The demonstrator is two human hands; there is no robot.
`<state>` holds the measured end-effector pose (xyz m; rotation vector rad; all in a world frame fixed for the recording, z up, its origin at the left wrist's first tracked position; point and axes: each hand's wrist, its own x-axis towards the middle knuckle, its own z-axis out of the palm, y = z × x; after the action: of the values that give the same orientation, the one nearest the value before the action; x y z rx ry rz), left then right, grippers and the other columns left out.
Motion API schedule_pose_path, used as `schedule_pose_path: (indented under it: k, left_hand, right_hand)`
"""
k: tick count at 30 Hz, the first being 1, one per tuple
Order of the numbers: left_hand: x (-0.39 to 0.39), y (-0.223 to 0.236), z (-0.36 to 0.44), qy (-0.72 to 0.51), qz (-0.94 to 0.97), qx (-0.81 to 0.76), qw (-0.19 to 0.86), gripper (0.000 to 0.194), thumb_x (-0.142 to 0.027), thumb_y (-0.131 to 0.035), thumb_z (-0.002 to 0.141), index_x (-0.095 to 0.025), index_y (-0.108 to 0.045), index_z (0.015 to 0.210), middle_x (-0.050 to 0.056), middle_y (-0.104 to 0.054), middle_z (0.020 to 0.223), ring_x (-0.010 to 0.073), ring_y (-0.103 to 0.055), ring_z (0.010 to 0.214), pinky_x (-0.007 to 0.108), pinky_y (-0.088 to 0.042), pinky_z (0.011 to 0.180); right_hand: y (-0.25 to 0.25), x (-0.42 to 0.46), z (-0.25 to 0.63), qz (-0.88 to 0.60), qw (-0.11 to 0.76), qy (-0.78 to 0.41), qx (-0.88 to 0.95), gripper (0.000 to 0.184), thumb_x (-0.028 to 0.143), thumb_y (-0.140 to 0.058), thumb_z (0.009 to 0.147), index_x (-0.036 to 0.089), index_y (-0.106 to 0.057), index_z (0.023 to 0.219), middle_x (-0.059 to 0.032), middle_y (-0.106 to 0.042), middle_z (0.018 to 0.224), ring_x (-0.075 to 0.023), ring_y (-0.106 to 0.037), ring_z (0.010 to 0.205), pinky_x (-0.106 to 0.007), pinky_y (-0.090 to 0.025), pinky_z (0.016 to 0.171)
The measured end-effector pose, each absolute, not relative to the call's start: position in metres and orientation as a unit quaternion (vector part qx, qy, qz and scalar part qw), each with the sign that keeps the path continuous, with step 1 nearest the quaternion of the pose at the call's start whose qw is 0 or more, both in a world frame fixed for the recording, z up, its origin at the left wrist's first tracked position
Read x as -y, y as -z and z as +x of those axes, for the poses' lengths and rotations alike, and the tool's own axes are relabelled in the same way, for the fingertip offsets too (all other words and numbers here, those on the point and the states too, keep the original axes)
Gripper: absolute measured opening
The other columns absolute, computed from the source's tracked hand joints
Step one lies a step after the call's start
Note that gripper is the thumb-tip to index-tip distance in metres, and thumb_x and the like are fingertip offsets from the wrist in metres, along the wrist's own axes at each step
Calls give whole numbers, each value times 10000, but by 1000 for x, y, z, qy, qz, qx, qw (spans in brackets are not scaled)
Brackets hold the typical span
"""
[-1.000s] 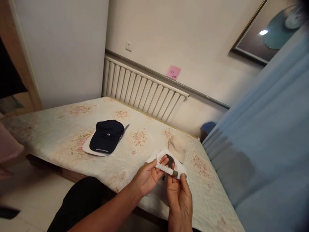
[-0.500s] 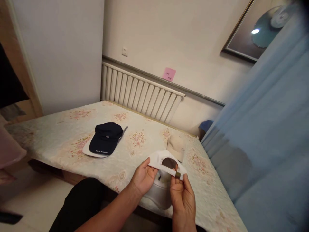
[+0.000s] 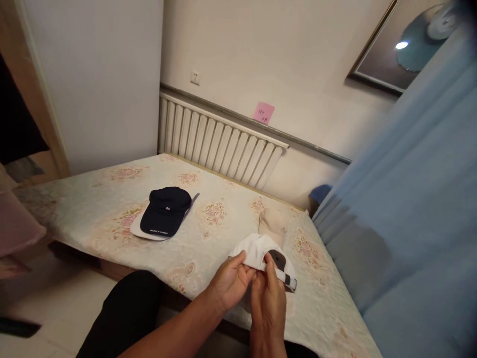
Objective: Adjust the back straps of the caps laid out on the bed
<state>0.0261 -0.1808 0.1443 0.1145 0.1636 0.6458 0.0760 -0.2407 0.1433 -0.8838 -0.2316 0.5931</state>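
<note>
A white cap [image 3: 257, 248] is held over the near edge of a flower-patterned mattress [image 3: 93, 214]. My left hand [image 3: 231, 281] grips the cap's back rim on the left, fingers closed. Beside it, my right hand [image 3: 266, 298] pinches the rim with the thumb up, and the strap end with its buckle [image 3: 288, 282] sticks out to the right. A beige cap [image 3: 274, 221] lies just behind the white one. Farther left on the mattress rests a navy cap [image 3: 164, 213] on top of another white cap.
A white radiator [image 3: 219, 141] runs along the back wall under a pink sticky note [image 3: 264, 112]. A blue curtain [image 3: 410, 214] hangs along the right side. My dark-clothed knee [image 3: 122, 313] is at the mattress's near edge. A framed picture [image 3: 406, 44] hangs top right.
The white cap has been turned: its back opening and strap, facing me before, now point right. My right hand slid left next to my left hand on the rim.
</note>
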Motion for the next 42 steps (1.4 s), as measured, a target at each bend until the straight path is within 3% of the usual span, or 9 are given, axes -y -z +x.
schedule_pose_path:
  k: [8,18,24,28,32,42]
  left_hand:
    - [178,-152,21,-316,23,-80,945,401,-189,-477,919,-46,-467,1293,151,-658,1131,206,-615,1085,316,-471,981]
    - [157,-152,10,-361,-1,-121,925,357,-95,-451,908,-66,-500,1260,117,-690,1041,162,-662,963,277,-507,913]
    - [167,-147,14,-361,22,-122,924,348,-86,-492,886,-95,-531,1232,112,-687,1066,177,-657,984,295,-499,929]
    - [173,-141,15,-357,46,-145,922,348,-60,-520,859,-82,-551,1205,118,-697,1028,194,-660,974,314,-490,941]
    - [172,-137,14,-362,63,-129,921,331,-73,-532,854,-69,-568,1183,135,-693,1032,231,-643,1021,356,-478,960]
    - [152,-137,7,-384,24,-160,909,359,-111,-470,891,-52,-510,1243,135,-693,1040,200,-653,998,315,-506,922]
  right_hand:
    - [-145,244,81,-387,861,-302,132,400,408,-626,815,147,-610,1117,-90,-689,1093,-216,-616,1094,-379,-479,962]
    - [-151,251,91,-326,894,-292,99,229,343,-655,798,168,-653,947,-75,-683,1111,-196,-607,1104,-412,-448,1001]
    - [-143,241,75,-347,887,-266,148,348,366,-630,819,190,-606,1118,-77,-637,1218,-207,-563,1170,-421,-455,993]
    - [-132,234,66,-383,868,-292,120,449,361,-645,803,149,-565,1190,-99,-661,1166,-215,-602,1115,-405,-471,978]
    - [-129,231,67,-362,875,-299,119,467,346,-609,827,199,-515,1260,-70,-660,1172,-198,-612,1096,-425,-465,983]
    - [-128,242,85,-338,884,-304,106,483,281,-594,837,216,-485,1303,-69,-588,1295,-189,-543,1195,-447,-414,1031]
